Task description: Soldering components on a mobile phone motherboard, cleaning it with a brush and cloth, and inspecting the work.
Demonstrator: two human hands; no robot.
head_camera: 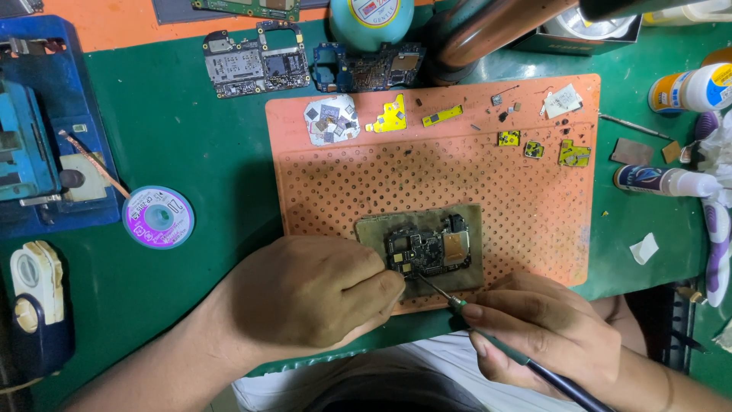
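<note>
My left hand [305, 294] is curled, its fingertips pinching the edge of a small black circuit board [427, 250] that lies on a dull, flat metal plate [467, 267]. My right hand [545, 332] grips a thin probe [526, 360] like a pen, its fine tip touching the board's lower edge. Beneath lies a perforated orange mat [526, 191] with yellow shield scraps [393, 116]; a purple spool [158, 217] sits well apart on the left.

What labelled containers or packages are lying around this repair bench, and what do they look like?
Solder wick spool: left of the orange mat, round, purple and white label.
Teal jar: top centre, round white lid label.
White bottle: right edge, lying down, blue and orange label.
White tube: right of the mat, dark blue label.
</note>
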